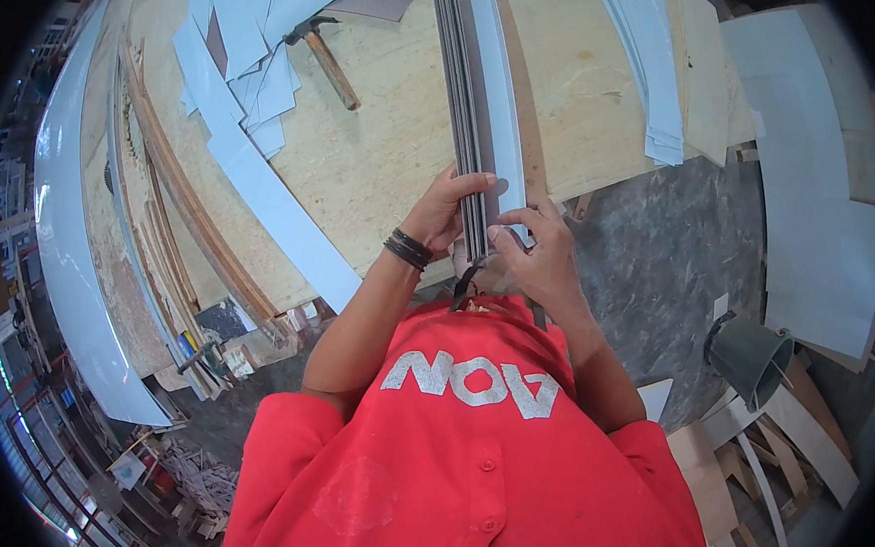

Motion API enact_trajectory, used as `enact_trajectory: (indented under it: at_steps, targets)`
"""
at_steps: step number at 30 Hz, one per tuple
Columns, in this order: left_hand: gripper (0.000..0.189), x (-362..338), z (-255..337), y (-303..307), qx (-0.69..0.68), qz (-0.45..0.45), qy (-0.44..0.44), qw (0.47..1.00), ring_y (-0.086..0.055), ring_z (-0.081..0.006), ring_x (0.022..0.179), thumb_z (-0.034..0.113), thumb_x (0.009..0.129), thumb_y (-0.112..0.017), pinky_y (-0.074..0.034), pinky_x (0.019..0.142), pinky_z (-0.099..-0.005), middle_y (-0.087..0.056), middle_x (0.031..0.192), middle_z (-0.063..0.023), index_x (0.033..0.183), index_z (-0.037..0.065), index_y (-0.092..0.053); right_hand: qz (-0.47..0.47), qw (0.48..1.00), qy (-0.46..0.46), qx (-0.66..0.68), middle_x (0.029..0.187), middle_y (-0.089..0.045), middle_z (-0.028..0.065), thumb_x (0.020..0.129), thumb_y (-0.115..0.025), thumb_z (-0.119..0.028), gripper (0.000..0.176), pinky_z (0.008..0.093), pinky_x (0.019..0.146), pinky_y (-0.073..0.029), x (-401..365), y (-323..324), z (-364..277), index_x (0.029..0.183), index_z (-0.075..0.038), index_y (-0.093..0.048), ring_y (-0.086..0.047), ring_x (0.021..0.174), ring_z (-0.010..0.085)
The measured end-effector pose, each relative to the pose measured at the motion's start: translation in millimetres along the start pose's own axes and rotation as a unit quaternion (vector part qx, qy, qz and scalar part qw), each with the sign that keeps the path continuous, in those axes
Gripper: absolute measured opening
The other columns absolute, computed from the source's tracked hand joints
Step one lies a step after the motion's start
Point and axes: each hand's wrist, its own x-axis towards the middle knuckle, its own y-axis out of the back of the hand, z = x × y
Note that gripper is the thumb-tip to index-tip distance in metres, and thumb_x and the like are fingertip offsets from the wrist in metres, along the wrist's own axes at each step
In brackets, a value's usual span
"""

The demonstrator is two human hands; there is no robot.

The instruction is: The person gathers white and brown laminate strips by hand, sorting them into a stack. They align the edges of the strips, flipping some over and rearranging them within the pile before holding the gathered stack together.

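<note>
My left hand (443,210), with dark bands at the wrist, is wrapped round a bundle of long thin grey strips (459,84) near their lower end. The strips stand on edge, pressed together, and reach away across the wooden table (400,71). A long white strip (500,77) lies just right of the bundle. At its near end is my right hand (539,245), thumb and forefinger bent close together around a small dark thing that I cannot make out.
A hammer (332,67) lies on the table beside scattered white pieces (237,36). Curved white strips (645,76) are stacked at the right edge. Long wooden strips (177,187) lie left. A dark green bucket (748,355) and offcuts (711,471) are on the lower right.
</note>
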Motion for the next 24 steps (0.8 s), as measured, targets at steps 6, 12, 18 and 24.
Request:
enact_trajectory:
  at_steps: [6, 12, 18, 24]
  targets:
    - [0.03, 0, 0, -2, 0.027, -0.003, 0.001, 1.0, -0.069, -0.0175, 0.085, 0.011, 0.088, -0.067, -0.061, 0.071, -0.0312, -0.067, 0.098, -0.0099, 0.114, 0.0, -0.057, -0.02, 0.999, -0.032, 0.008, 0.099, -0.059, 0.017, 0.082, -0.074, -0.023, 0.024, 0.0413, 0.08, -0.05, 2, 3, 2, 0.093, -0.001, -0.072, -0.063, 0.092, 0.0337]
    - [0.038, 1, 2, -2, 0.032, 0.003, 0.009, 0.999, -0.069, -0.0175, 0.09, 0.008, 0.087, -0.069, -0.06, 0.075, -0.0326, -0.066, 0.105, -0.0111, 0.119, 0.001, -0.051, -0.026, 0.998, -0.06, 0.018, 0.096, -0.059, 0.0168, 0.084, -0.073, -0.028, 0.029, 0.0414, 0.079, -0.05, 4, 1, 6, 0.093, 0.0, -0.072, -0.063, 0.09, 0.0327]
    - [0.04, 4, -4, 2, 0.042, 0.023, 0.002, 0.999, -0.068, -0.0189, 0.091, 0.007, 0.086, -0.069, -0.06, 0.074, -0.0336, -0.065, 0.105, -0.0117, 0.12, 0.001, -0.049, -0.022, 0.997, -0.073, 0.023, 0.092, -0.059, 0.0154, 0.085, -0.074, -0.03, 0.031, 0.0387, 0.074, -0.051, 6, -3, 11, 0.093, 0.0, -0.072, -0.064, 0.083, 0.0286]
    - [0.031, -1, 0, -6, 0.053, 0.016, -0.004, 0.998, -0.067, -0.0131, 0.084, 0.014, 0.087, -0.071, -0.057, 0.072, -0.0275, -0.067, 0.097, -0.0058, 0.113, 0.002, -0.058, -0.031, 0.996, -0.075, 0.024, 0.091, -0.059, 0.0151, 0.085, -0.073, -0.029, 0.03, 0.0375, 0.073, -0.051, 8, -3, 17, 0.092, 0.0, -0.071, -0.064, 0.081, 0.0276]
